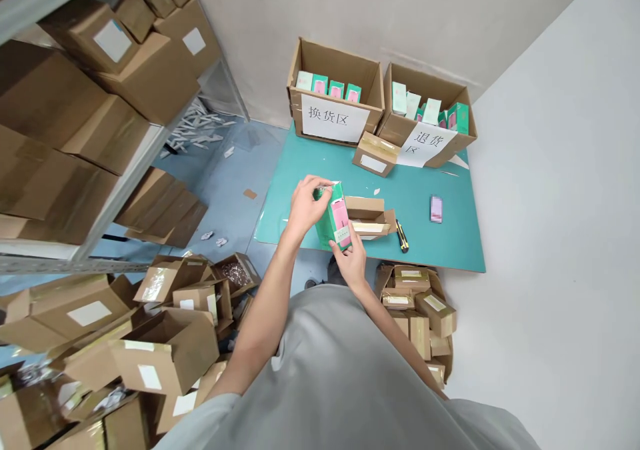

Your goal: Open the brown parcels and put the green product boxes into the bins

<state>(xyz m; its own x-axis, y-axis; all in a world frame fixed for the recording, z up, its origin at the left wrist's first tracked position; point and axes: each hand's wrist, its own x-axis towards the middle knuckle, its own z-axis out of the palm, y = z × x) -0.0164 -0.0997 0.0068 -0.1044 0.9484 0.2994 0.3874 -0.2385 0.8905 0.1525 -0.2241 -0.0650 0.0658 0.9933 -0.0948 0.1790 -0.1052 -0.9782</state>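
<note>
A green product box (341, 215) with a pink picture on its front is between my hands, above the near edge of the table. My left hand (311, 202) grips its top end with thumb and fingers closed. Lower down, my right hand (351, 258) holds the bottom right corner of the same box. Just to the right lies an opened cardboard carton (369, 226), its flaps spread. A yellow and black utility knife (402, 236) rests beside that carton.
Two large cardboard boxes with paper signs, the left one (335, 118) and the right one (429, 145), hold green packages. A small carton (376, 154) and a phone (436, 209) lie on the green table (320, 163). Shelves (125, 170) and piled cartons (165, 350) stand left.
</note>
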